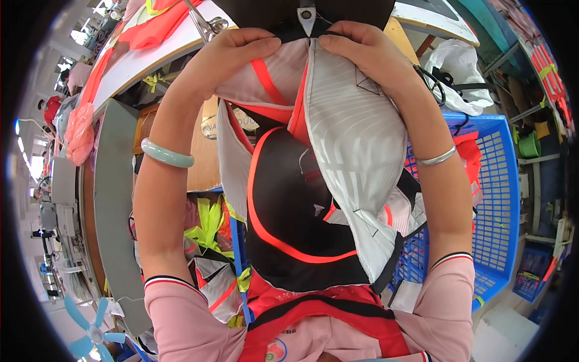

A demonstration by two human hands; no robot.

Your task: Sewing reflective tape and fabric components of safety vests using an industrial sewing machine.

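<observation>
Hands [241,51] [367,51] in apparent pinch on fabric [356,133]

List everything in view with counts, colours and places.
Garment piece: one, black and white with orange trim, centre
Cloth: uncounted, orange, on white table, upper left
White bag: one, white, upper right
Salmon bag: one, salmon, far left
Large basket: one, blue, right
Strips: several, yellow-green, left of centre
Box: one, brown cardboard, left of centre
Container: one, green, far right
Fan: one, light blue, lower left
Apron: one, red and black, bottom centre
Bangles: two, pale green and silver, on the forearms
Left hand: one, bare, holding garment's top edge
Right hand: one, bare, holding same edge
</observation>
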